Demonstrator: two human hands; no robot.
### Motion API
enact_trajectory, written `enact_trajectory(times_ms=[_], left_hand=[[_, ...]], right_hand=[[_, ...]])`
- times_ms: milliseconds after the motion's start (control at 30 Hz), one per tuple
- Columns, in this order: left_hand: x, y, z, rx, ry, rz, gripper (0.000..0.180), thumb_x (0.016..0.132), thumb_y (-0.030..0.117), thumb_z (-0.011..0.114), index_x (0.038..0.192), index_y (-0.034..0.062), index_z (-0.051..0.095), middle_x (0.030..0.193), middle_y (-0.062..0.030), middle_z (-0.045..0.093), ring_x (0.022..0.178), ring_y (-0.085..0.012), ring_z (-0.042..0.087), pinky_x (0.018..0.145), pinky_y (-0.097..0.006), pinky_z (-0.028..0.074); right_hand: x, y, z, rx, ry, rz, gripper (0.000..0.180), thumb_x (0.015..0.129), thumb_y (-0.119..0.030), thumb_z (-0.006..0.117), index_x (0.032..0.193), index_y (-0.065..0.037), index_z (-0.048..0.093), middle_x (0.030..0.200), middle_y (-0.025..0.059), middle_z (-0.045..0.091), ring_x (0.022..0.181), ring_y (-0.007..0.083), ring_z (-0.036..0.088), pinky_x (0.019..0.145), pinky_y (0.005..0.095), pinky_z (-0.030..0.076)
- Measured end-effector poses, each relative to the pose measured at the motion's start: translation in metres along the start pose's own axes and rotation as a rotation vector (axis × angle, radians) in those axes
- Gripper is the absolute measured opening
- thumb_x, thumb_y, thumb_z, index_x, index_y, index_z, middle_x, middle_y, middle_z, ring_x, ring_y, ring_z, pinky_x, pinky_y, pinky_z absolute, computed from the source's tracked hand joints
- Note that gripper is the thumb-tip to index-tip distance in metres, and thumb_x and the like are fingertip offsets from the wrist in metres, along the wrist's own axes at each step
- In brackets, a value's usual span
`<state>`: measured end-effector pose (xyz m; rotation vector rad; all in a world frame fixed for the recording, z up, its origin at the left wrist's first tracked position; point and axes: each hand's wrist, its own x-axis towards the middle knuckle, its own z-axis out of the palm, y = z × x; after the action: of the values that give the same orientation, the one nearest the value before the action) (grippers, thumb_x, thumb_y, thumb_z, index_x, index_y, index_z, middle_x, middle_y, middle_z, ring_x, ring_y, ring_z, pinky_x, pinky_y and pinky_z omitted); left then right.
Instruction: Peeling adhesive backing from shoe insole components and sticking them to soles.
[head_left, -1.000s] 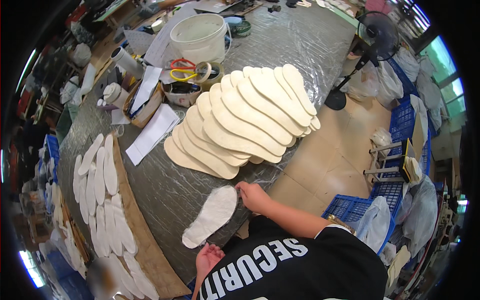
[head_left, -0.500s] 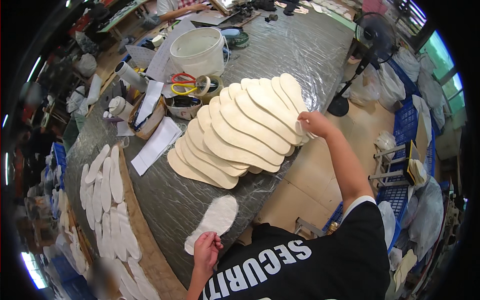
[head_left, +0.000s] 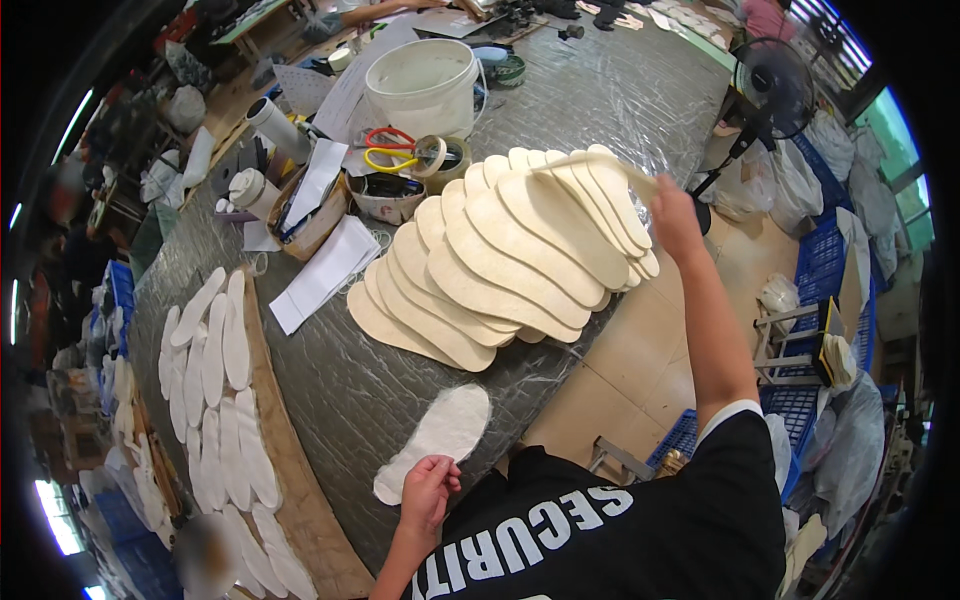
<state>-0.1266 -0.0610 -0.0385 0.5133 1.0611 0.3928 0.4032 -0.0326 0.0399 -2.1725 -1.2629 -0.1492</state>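
My right hand (head_left: pixel 674 217) is raised at the right end of a fanned pile of cream insoles (head_left: pixel 510 250). It is closed on the end of one cream insole (head_left: pixel 638 178), which is seen nearly edge-on above the pile. A single white, fluffy insole (head_left: pixel 440 435) lies flat on the table in front of me. My left hand (head_left: pixel 428 490) is beside its lower end, with thumb and fingers pinched together. What these fingers hold, if anything, is too small to make out.
White insoles (head_left: pixel 240 440) lie in rows on a brown board (head_left: pixel 285 450) at the left. Behind the pile stand a white bucket (head_left: pixel 425 90), scissors (head_left: pixel 390 150), a tape roll (head_left: pixel 430 155) and white papers (head_left: pixel 325 275). A black fan (head_left: pixel 770 90) stands beyond the table's right side.
My right hand has lifted a cream insole off the pile's right end, moving right and up. My left hand stays by the white insole. The view has shifted slightly.
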Motion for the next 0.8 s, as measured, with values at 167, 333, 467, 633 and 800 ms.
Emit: enact_trajectory(times_ms=[167, 333, 467, 633, 800], left_hand=[[0.011, 0.028, 0.001, 0.043, -0.251, 0.174, 0.029, 0.096, 0.019, 0.055, 0.116, -0.0008, 0.051, 0.100, -0.0117, 0.062, 0.088, -0.0200, 0.061, 0.078, -0.032, 0.051], [0.026, 0.103, 0.063, -0.100, -0.475, 0.559, 0.098, 0.073, 0.050, 0.077, 0.141, 0.0067, 0.021, 0.140, -0.0220, 0.037, 0.126, -0.0310, 0.043, 0.105, -0.042, 0.036], [0.000, 0.124, 0.072, -0.103, -0.214, 0.518, 0.104, 0.063, 0.040, 0.087, 0.138, 0.0071, 0.024, 0.139, -0.0195, 0.036, 0.129, -0.0294, 0.038, 0.110, -0.041, 0.031], [-0.013, 0.094, 0.010, 0.117, -0.416, 0.540, 0.096, 0.060, 0.035, 0.089, 0.130, 0.0067, 0.030, 0.138, -0.0173, 0.036, 0.128, -0.0281, 0.038, 0.109, -0.041, 0.031], [-0.032, 0.096, -0.008, 0.402, -0.175, 0.402, 0.068, 0.069, 0.029, 0.082, 0.116, 0.0054, 0.039, 0.127, -0.0150, 0.046, 0.101, -0.0184, 0.052, 0.083, -0.031, 0.046]], right_hand=[[-0.070, -0.135, -0.017, 0.373, 0.115, -0.178, 0.037, 0.089, 0.002, 0.043, 0.124, 0.001, 0.052, 0.085, 0.0237, 0.062, 0.079, 0.0341, 0.064, 0.069, 0.0397, 0.050], [-0.195, -0.226, 0.042, 0.646, -0.231, -0.531, 0.049, 0.080, 0.004, 0.053, 0.129, 0.003, 0.049, 0.113, 0.0241, 0.062, 0.101, 0.0375, 0.063, 0.089, 0.0415, 0.052], [-0.246, -0.268, 0.054, 0.715, -0.462, -0.581, 0.055, 0.082, -0.003, 0.054, 0.135, -0.002, 0.041, 0.123, 0.0273, 0.054, 0.110, 0.0394, 0.058, 0.092, 0.0429, 0.050], [-0.264, -0.268, 0.062, 0.704, -0.735, -0.779, 0.054, 0.088, -0.008, 0.046, 0.141, -0.009, 0.035, 0.133, 0.0283, 0.044, 0.110, 0.0402, 0.056, 0.089, 0.0418, 0.051], [-0.279, -0.278, 0.070, 0.862, -0.848, -0.707, 0.057, 0.089, -0.019, 0.053, 0.141, -0.005, 0.032, 0.120, 0.0266, 0.055, 0.092, 0.0393, 0.062, 0.079, 0.0444, 0.052]])
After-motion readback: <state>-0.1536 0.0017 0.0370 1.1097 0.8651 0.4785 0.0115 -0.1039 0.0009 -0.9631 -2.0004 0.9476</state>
